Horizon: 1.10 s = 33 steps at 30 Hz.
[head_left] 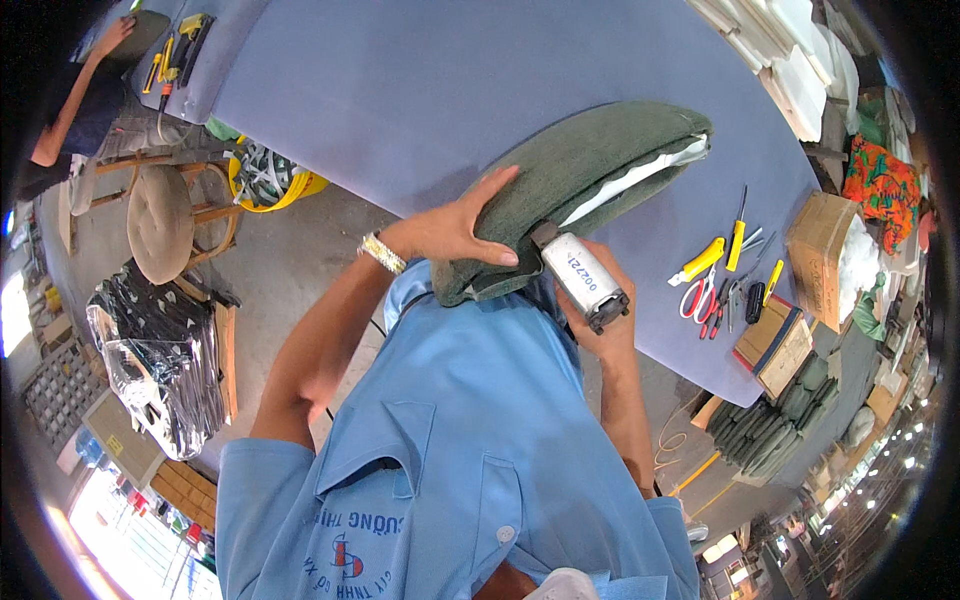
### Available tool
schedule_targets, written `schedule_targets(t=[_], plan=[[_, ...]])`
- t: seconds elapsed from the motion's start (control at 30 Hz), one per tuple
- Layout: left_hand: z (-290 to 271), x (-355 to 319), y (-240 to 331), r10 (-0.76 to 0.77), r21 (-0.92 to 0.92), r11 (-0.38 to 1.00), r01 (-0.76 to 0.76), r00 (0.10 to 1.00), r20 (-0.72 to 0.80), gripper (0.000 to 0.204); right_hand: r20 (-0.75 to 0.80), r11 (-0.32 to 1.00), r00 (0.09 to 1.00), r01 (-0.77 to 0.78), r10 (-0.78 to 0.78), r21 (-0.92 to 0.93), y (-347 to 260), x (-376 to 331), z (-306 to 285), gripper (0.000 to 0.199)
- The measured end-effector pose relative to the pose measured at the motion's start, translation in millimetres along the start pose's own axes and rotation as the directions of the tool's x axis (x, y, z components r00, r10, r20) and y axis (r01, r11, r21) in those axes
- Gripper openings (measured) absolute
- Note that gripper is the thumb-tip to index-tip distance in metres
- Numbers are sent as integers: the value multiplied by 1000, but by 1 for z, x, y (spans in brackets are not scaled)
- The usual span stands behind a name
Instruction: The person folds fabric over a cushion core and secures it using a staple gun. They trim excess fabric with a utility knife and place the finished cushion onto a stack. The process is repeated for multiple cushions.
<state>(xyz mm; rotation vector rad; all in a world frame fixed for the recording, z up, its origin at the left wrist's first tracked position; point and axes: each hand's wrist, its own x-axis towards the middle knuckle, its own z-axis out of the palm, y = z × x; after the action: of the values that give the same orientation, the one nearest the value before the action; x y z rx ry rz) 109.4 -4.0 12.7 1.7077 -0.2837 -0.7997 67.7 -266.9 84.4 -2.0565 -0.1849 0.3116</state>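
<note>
A curved, dark green upholstered pad (580,155) lies over the near edge of the table, its narrow end toward me. Along its open side a strip of white filling (635,182) shows between the fabric edges. My left hand (455,228) grips the near part of the pad, thumb on the close side and fingers over the top. In my right hand (608,325) is a white staple gun (583,272), held with its nose against the pad's near fabric edge. My right fingers are partly hidden behind the tool.
On the blue-grey table (400,90), red-handled scissors (697,297), a yellow cutter (700,262) and a screwdriver (738,235) lie to the right. Beyond them stands a cardboard box (822,255). A yellow bucket (262,195) and round stool (160,225) are left. Another person's hand (115,35) shows far left.
</note>
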Motion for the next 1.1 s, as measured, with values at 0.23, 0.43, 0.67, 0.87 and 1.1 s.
schedule_targets(t=[0.23,0.43,0.67,0.87,1.1], plan=[[41,-4,27,-58,410,894,181,954,-294,104,-76,998,995,60,-62,-33,-5,1,11,47],[47,-11,50,-107,549,785,286,936,-334,97,-40,997,998,38,-41,-70,-3,-9,7,51],[47,-13,57,-130,539,787,299,935,-330,95,31,997,996,81,-81,11,13,-12,-2,55],[56,-10,51,-81,552,780,293,923,-376,97,121,993,986,-114,112,9,-3,-3,-3,58],[53,-10,47,-55,558,782,276,923,-380,98,63,1000,998,27,-26,-13,3,-7,0,55]])
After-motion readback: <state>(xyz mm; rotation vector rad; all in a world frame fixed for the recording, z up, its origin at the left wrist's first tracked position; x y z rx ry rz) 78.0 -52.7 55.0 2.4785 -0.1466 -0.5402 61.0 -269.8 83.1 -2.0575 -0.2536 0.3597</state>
